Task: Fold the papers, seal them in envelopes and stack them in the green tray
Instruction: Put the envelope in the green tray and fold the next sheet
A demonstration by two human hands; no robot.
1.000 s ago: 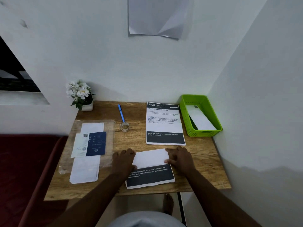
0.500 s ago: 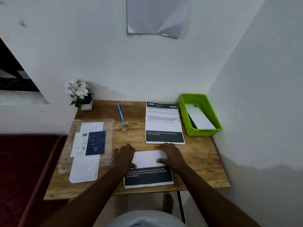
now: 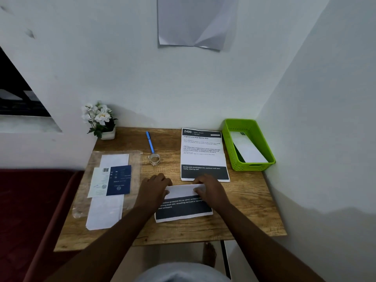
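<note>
With both hands down on the folded sheet (image 3: 184, 202) at the near middle of the desk (image 3: 250, 210), this looks like the crease-pressing step of fold 1 or 2; can't tell which from here.

- Left hand (image 3: 155, 189): fingers curled, pressing the left end of the white flap. Holding nothing beyond the paper under it.
- Right hand (image 3: 209, 190): same on the right end, fingertips on the flap's far edge.
- Whether the thumbs are tucked under the flap is hidden, so pinch vs flat press: unclear.

Where things sit:
- 2nd printed sheet (image 3: 204, 154) lies flat just beyond the hands, unfolded.
- Green tray (image 3: 227, 139) at the far right corner, 1 white envelope (image 3: 247, 148) lying slanted inside.
- Envelope pack (image 3: 110, 186) in a clear sleeve at left, well apart from the fold.
- Tape roll (image 3: 154, 159) and blue pen (image 3: 150, 141) between the pack and the 2nd sheet.

Risks from here, my read:
1. Skewed crease. If 1 hand presses harder or slides first, the flap rotates and the edges stop matching, so the fold may not fit the envelope.
2. Sheet creeping toward the near edge. Its near edge is already close to the desk edge; a pull toward the body could drag it off.
3. Right knuckles are touching or nearly over the 2nd sheet's near edge; sweeping outward could nudge or wrinkle it.
</note>
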